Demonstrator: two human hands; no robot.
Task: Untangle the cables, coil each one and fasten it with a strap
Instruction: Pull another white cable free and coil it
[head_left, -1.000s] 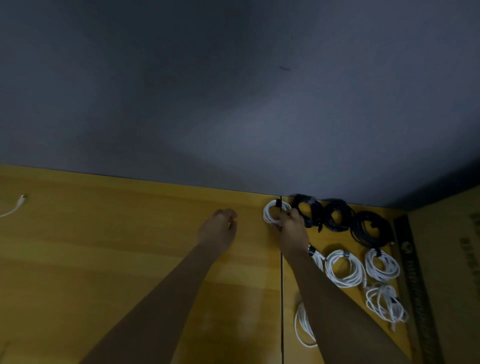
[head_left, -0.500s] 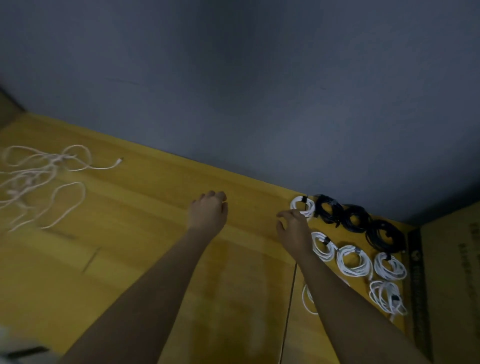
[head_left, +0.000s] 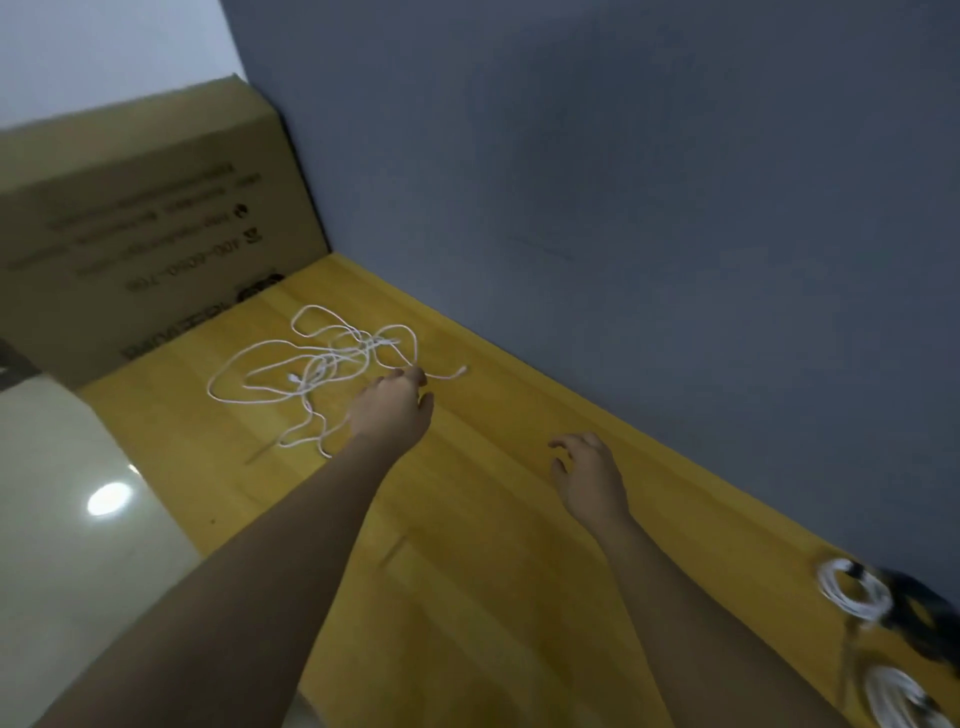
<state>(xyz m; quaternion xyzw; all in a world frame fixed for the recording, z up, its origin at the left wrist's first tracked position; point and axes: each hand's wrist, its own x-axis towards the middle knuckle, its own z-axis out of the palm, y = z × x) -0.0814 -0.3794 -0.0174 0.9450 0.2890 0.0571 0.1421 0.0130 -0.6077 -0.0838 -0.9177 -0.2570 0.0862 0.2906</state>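
Note:
A tangle of white cable (head_left: 322, 364) lies loose on the yellow wooden table (head_left: 467, 571), far left near the wall. My left hand (head_left: 395, 410) reaches over its right side; the fingertips touch the strand leading to a free plug end (head_left: 460, 371), and the thumb stays apart from them. My right hand (head_left: 592, 478) hovers over bare wood further right, fingers loosely curled and holding nothing. At the lower right edge lie strapped coils: a white coil (head_left: 852, 592), a black coil (head_left: 924, 618) and another white coil (head_left: 904, 701), all blurred.
A big cardboard box (head_left: 130, 234) stands at the table's left end behind the tangle. A grey-blue wall (head_left: 623, 208) runs along the table's far edge. Pale glossy floor (head_left: 52, 519) shows past the near left edge.
My view swung left, bringing the tangle to the middle and the coils to the right edge. The left hand moved out to the tangle. The right hand left the coils and now hovers empty.

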